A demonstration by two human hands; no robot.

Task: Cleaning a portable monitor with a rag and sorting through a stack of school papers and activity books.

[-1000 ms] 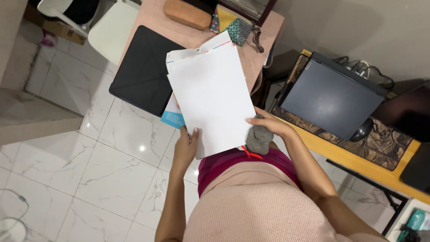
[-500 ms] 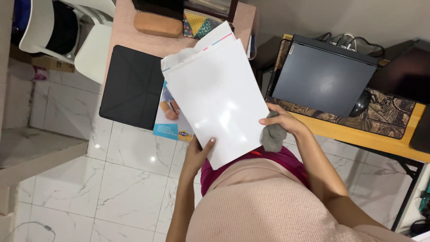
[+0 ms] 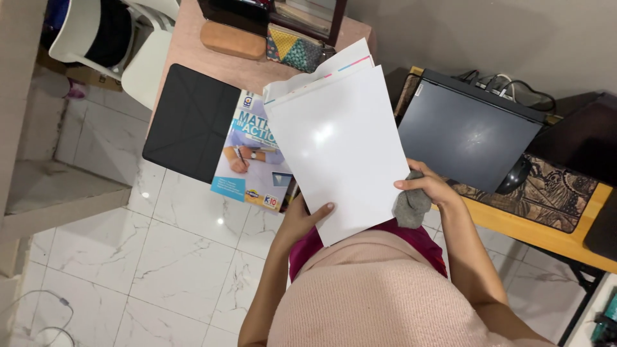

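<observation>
As seen from head camera: white paper stack held above pink worktop; left hand fingers grip lower edge, right hand fingers pinch right edge plus grey cloth. Workbook, black folio beneath.

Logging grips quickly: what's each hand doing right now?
Left hand: closed on the white paper stack's lower edge.
Right hand: steadies the stack's right edge, clutching a grey cloth.

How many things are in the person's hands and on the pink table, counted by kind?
White paper sheaf, held by left hand and right hand: 1
Grey cloth, in right hand: 1
Black folio case: 1
Workbook: 1
Tan case: 1
Patchwork pouch: 1
Total: 6
</observation>
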